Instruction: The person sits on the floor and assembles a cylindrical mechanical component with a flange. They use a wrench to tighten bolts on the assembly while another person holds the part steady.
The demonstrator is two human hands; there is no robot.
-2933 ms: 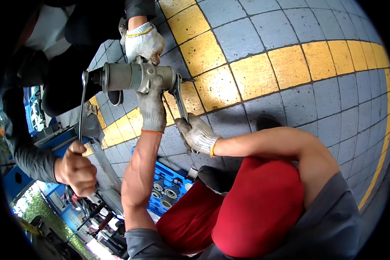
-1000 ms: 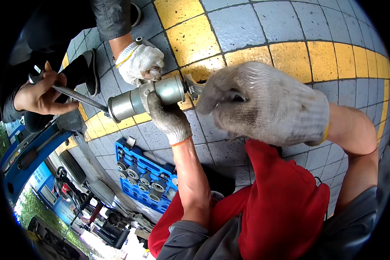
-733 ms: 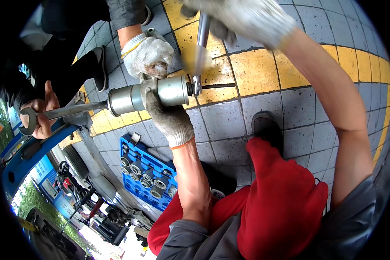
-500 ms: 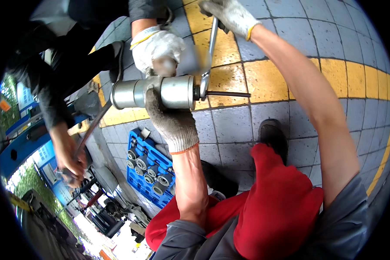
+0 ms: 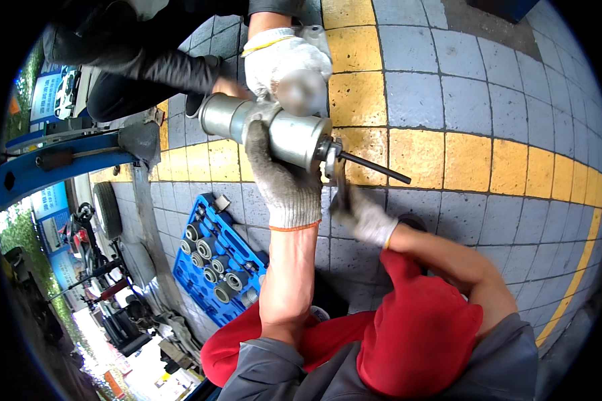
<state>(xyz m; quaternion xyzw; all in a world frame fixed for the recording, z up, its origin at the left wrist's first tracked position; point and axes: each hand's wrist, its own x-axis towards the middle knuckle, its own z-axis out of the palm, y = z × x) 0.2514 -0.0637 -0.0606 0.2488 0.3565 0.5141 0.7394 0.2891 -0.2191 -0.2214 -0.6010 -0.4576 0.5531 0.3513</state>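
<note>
My left hand [image 5: 284, 170], in a worn knit glove, wraps round a silvery metal cylinder assembly [image 5: 297, 137] from below. From its right end sticks out a bolt with a nut and a thin dark rod [image 5: 374, 167]. A wrench [image 5: 332, 162] has its head on that nut. Its handle points down toward me into my gloved right hand [image 5: 361, 217], which is closed round it and partly blurred. Across from me, a co-worker's white-gloved hand [image 5: 287, 67] rests at the assembly's upper side, where a blurred patch hides detail.
An open blue tool case [image 5: 231, 230] with several metal sleeves lies on the tiled floor at left. A blue lift arm [image 5: 67, 160] reaches in from the left edge. A tyre [image 5: 107, 210] stands behind it. The co-worker's dark-clothed legs fill the upper left.
My right hand has swung the wrench handle from far above the assembly down toward me. The assembly now tilts down at its right end. The co-worker's bare hand has moved up toward the cylinder.
</note>
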